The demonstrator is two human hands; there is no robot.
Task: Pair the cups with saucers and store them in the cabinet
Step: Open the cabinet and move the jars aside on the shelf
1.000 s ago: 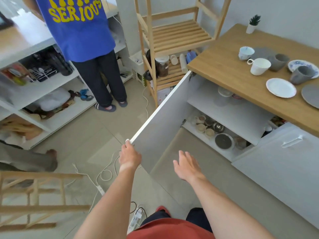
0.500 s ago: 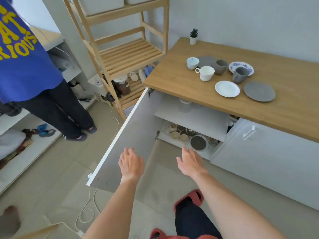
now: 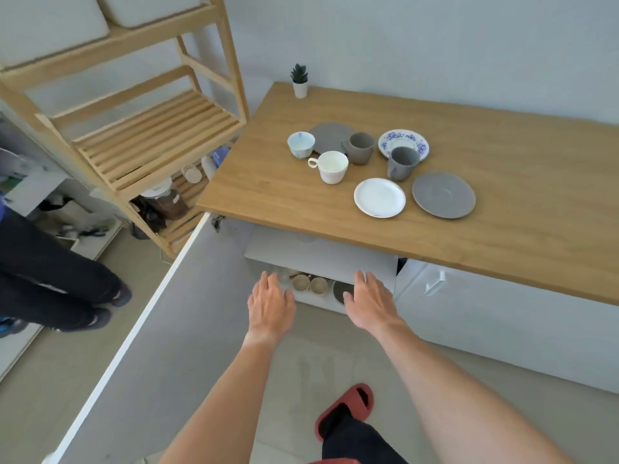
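On the wooden counter (image 3: 502, 229) stand a white cup (image 3: 331, 167), a pale blue-patterned cup (image 3: 300, 144) and two grey cups (image 3: 360, 148) (image 3: 402, 163). Beside them lie a white saucer (image 3: 379, 197), a grey saucer (image 3: 443, 195), another grey saucer (image 3: 330, 135) and a blue-flowered saucer (image 3: 403, 139). Below, the cabinet stands with its door (image 3: 160, 329) swung wide; its white shelf (image 3: 321, 259) shows. My left hand (image 3: 270, 306) and my right hand (image 3: 370, 303) hover open and empty in front of the cabinet opening.
Small cups (image 3: 308, 284) and a dark dish sit on the cabinet's bottom shelf. A wooden rack (image 3: 150, 128) stands left of the counter. Another person's legs (image 3: 57, 272) are at the left. A small potted plant (image 3: 299, 81) sits at the counter's back corner. The right cabinet door (image 3: 502, 323) is closed.
My left hand let go of the door edge, and both hands moved forward toward the cabinet opening. The view rose and turned right, bringing the counter more into sight.
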